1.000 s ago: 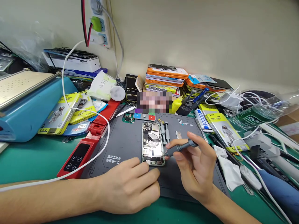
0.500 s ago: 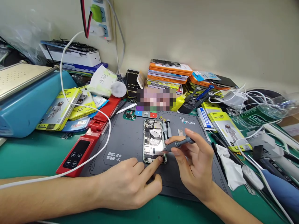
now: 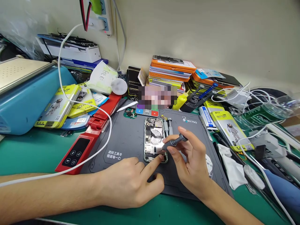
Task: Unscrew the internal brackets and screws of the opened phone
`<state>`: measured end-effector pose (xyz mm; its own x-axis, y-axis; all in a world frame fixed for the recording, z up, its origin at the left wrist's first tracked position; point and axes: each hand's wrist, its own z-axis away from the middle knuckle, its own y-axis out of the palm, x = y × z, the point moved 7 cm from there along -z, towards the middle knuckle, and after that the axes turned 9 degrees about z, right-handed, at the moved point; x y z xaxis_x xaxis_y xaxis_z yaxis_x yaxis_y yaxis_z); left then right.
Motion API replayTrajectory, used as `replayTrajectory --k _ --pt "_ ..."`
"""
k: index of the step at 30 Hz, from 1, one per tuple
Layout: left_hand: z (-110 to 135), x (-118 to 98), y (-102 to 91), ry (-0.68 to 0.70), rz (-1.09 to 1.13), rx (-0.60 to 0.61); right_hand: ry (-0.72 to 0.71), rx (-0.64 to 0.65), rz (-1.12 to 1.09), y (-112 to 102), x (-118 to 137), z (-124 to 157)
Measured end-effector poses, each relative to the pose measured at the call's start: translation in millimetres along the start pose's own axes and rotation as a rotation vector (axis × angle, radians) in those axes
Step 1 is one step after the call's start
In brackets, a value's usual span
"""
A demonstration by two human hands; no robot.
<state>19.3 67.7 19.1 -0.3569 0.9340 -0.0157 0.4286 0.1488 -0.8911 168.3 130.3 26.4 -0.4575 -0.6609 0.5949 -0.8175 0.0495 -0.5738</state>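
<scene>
Where the forearms come in: both are cut off by the bottom edge, so the elbows are out of sight.
Left hand [image 3: 131,184]: just in front of the opened phone [image 3: 152,137]. The forefinger is stretched out with its tip on the phone's near end, the other fingers are curled under, and there is nothing in its grasp.
Right hand [image 3: 192,165]: just right of the phone. Thumb and fingers are pinched closed round a grey screwdriver [image 3: 173,143], which slants down to the phone's near right part. The exact spot its tip meets is too small to make out.
Opened phone: lying flat, innards up, on a grey repair mat [image 3: 126,140]. Its near edge is partly covered by the forefinger.
Spare drivers [image 3: 167,126]: just right of the phone, with their near ends hidden behind the right hand's fingers.
White cable [image 3: 103,150]: left of the phone, looping over the mat and a red flat tool [image 3: 86,137], then running off the left edge.
White cloth [image 3: 232,172]: well right of the phone, crumpled.
Yellow battery packs [image 3: 231,128]: farther right of the phone.
Orange boxes [image 3: 171,73]: stacked beyond the phone, at the wall.
Power strip [image 3: 100,15]: far beyond the phone, cut off by the top edge.
</scene>
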Motion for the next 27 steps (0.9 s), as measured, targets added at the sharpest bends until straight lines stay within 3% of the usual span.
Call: replayTrajectory --k 16,27 --pt "-2.1 -1.8 -2.1 0.028 -0.051 0.037 0.009 0.046 -0.071 5.3 2.6 -1.3" --pt "-1.3 0.7 -3.2 -0.007 -0.021 -0.008 -0.035 0.100 -0.056 12.5 3.6 2.7"
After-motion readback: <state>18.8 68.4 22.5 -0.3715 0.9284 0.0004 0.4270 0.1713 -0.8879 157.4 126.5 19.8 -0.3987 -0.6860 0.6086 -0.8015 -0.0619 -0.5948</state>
